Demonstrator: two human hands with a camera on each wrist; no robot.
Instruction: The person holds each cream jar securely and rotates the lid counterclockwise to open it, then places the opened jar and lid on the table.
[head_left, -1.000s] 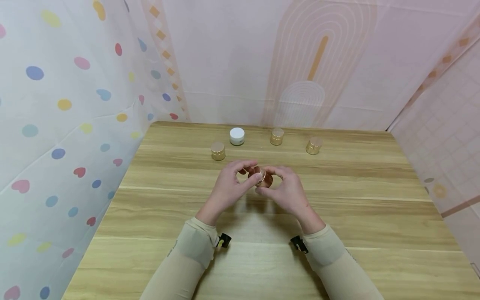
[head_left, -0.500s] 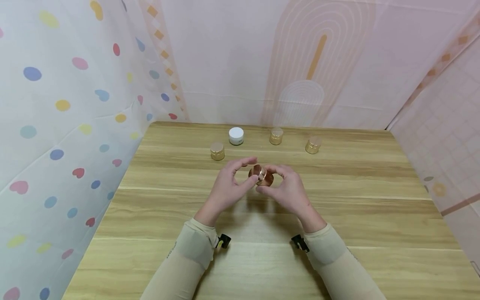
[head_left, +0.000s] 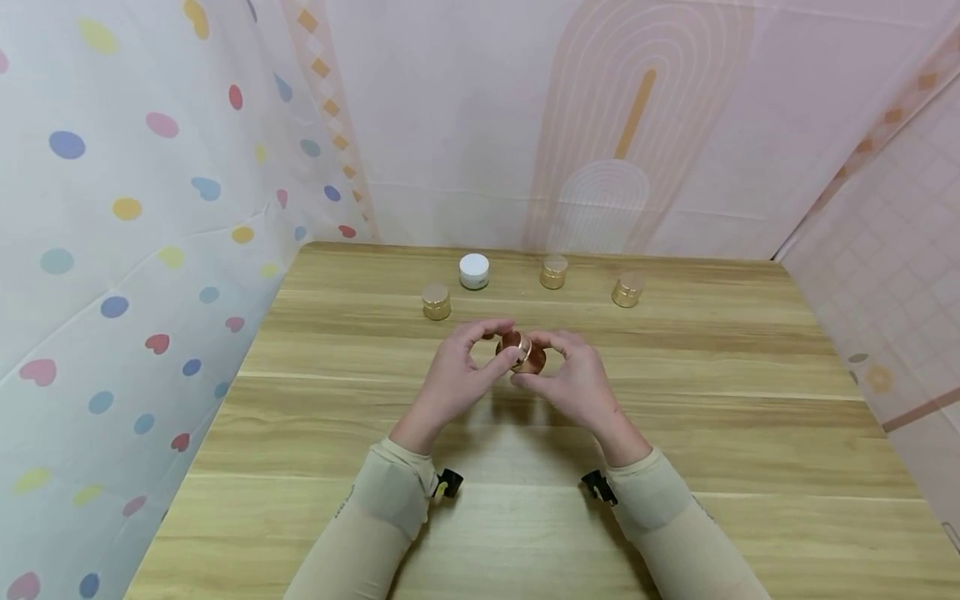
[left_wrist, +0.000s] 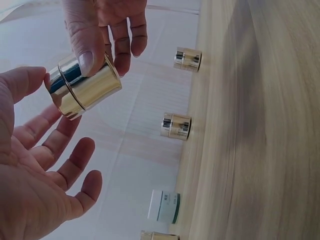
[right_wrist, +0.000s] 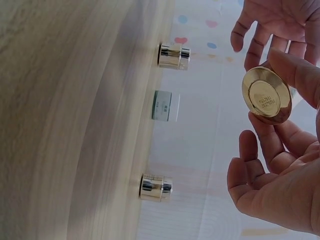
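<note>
Both hands hold one shiny gold cosmetic jar (head_left: 534,360) above the table, in the middle of the head view. My left hand (head_left: 459,373) pinches its lid end between thumb and fingertips. My right hand (head_left: 576,382) grips the base end. The left wrist view shows the jar (left_wrist: 97,89) tilted, a seam running between lid and body, with the left hand's other fingers spread loosely below. In the right wrist view the jar's round bottom (right_wrist: 265,97) faces the camera and bears stamped characters.
Along the back of the wooden table (head_left: 712,375) stand a gold jar (head_left: 437,302), a white-lidded jar (head_left: 474,272) and two more gold jars, one at the centre (head_left: 553,272) and another farther right (head_left: 627,290). Patterned curtains (head_left: 450,125) hang behind and at both sides.
The left fingers shift slightly around the lid, spreading half a second ago and drawing closer again now. Both hands and the jar keep nearly the same place; the standing jars have not moved.
</note>
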